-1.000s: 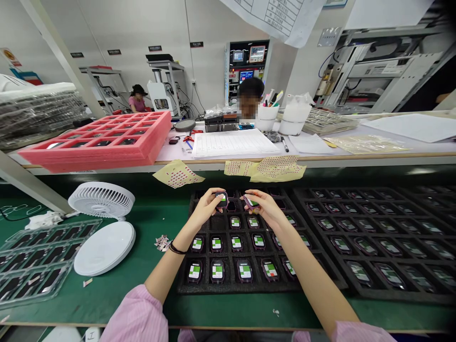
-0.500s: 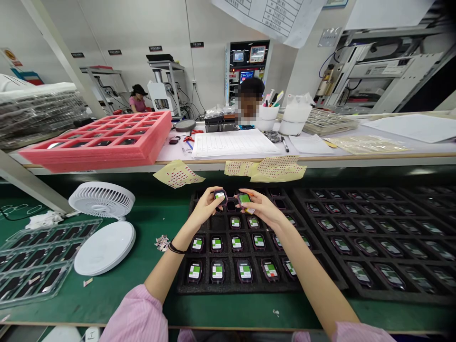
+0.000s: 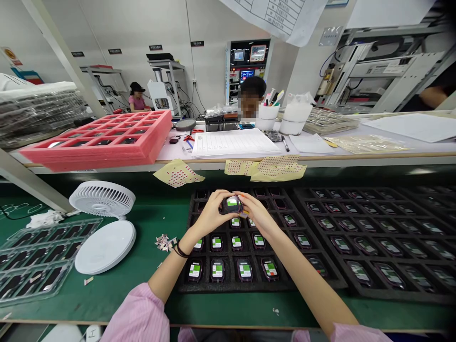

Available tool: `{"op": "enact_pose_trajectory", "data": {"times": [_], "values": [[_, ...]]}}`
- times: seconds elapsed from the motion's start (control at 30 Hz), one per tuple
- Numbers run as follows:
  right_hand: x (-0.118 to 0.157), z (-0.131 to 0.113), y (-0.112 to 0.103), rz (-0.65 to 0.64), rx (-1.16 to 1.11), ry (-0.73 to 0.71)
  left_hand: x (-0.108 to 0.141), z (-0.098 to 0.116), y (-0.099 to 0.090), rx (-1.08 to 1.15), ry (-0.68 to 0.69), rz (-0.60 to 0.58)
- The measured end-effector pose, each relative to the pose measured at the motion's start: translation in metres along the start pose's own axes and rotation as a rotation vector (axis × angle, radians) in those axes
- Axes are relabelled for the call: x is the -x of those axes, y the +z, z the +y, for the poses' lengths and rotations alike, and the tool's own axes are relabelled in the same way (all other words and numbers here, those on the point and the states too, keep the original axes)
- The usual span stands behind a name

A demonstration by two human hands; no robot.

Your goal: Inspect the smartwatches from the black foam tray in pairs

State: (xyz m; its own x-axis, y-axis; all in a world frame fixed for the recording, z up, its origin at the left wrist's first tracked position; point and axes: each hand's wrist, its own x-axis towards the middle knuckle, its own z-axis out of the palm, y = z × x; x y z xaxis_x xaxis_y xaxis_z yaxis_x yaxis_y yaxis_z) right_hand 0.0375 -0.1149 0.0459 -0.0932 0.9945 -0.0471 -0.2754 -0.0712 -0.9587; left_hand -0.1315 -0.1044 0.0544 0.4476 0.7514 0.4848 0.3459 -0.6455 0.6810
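Note:
My left hand [image 3: 210, 213] and my right hand [image 3: 257, 214] meet above the black foam tray [image 3: 185, 285], gripping a small watch-like device [image 3: 232, 204] between them. Its dark body has a purple rim, and a green-and-white label covers its screen. A small yellowish scrap [image 3: 244, 214] shows at my right fingertips. The hands hide whatever lies under them. Rows of similar labelled devices [image 3: 245, 270] sit in the tray's pockets below my wrists, and several pockets near the far edge look unfilled.
A second black tray [image 3: 370, 237] of devices lies to the right. To the left are a white fan [image 3: 102, 199], its round base [image 3: 105, 247], a clear plastic tray [image 3: 42, 261] and paper scraps [image 3: 164, 242]. A co-worker [image 3: 251, 97] sits beyond the far bench.
My hands have moved together from holding separate devices slightly apart. Only one device now shows between them, and it sits nearer the middle. The view has shifted slightly.

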Motion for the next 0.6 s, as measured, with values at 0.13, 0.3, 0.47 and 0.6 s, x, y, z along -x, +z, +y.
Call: {"op": "enact_pose_trajectory", "data": {"times": [0.13, 0.3, 0.47, 0.6], "values": [[0.003, 0.009, 0.005, 0.009, 0.129, -0.069, 0.0, -0.007, 0.003, -0.116, 0.053, -0.009], [0.009, 0.009, 0.011, -0.055, 0.159, -0.128, 0.001, -0.004, 0.0, -0.182, 0.082, 0.014], [0.01, -0.012, 0.004, -0.183, -0.056, 0.015, 0.0, 0.007, -0.012, -0.128, 0.145, 0.066], [0.01, -0.019, 0.0, -0.296, -0.102, 0.076, 0.001, 0.014, -0.014, -0.03, 0.168, 0.061]]}}
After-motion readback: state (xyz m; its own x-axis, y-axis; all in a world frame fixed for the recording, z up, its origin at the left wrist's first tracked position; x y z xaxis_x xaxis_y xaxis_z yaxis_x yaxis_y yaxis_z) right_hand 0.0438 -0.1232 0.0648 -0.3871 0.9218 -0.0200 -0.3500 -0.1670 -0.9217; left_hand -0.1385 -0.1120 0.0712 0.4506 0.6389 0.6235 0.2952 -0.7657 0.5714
